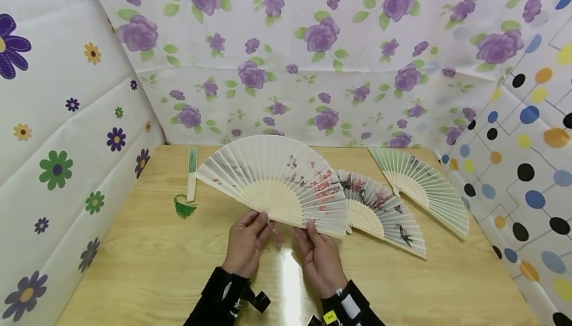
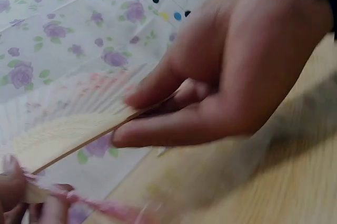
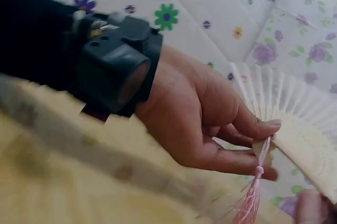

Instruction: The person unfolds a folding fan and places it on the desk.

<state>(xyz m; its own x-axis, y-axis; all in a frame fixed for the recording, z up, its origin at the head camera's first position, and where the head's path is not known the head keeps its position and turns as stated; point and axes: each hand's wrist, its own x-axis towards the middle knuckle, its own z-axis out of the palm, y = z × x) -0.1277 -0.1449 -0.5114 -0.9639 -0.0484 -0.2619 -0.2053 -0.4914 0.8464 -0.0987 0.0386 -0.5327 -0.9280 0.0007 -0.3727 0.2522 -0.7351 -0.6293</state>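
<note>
A white folding fan (image 1: 268, 167) with pink blossom print is spread wide above the table. My left hand (image 1: 243, 246) pinches its pivot end between thumb and fingers, where a pink tassel (image 3: 247, 203) hangs down. My right hand (image 1: 321, 259) grips the lower outer rib (image 2: 79, 148), thumb on top and fingers beneath. In the left wrist view the right hand (image 2: 210, 82) fills the upper right, with left fingertips (image 2: 10, 187) at the lower left edge. The right wrist view shows the left hand (image 3: 200, 113) from the side.
Behind the held fan, to the right, lies an open fan (image 1: 404, 216) with blossoms and dark birds. A green open fan (image 1: 429, 189) lies farther right. On the left is a folded fan (image 1: 192, 172) with a green tassel (image 1: 184, 208). Patterned cloths (image 1: 286, 92) enclose the wooden table (image 1: 156, 266).
</note>
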